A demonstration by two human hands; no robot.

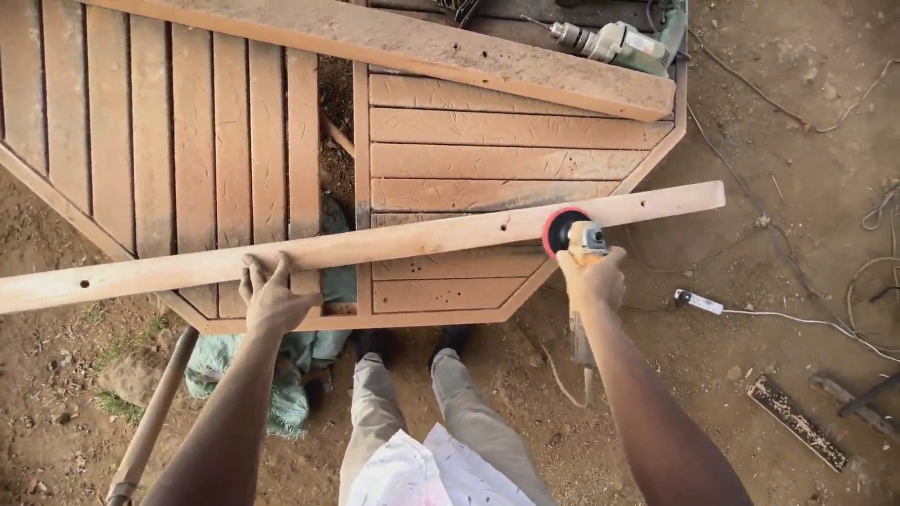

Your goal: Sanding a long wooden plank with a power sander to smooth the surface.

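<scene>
Fingers of our left hand (273,294) are spreading flat, pressing the long pale plank (375,245) lying across the slatted wooden panels (487,164). We are gripping a yellow sander (583,242) in our right hand (592,279), its red disc touching the plank's edge.

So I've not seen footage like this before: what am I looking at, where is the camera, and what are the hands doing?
There is no machine here, only a person at work. The single camera sits on the person's head and looks straight down, so you see both forearms, the legs and the dirt ground. The left hand presses flat on a long pale plank that lies across a brown slatted panel. The right hand grips a sander whose red disc meets the plank's near edge. A second plank and a drill lie farther back on the panel. Cables trail over the ground to the right.
</scene>
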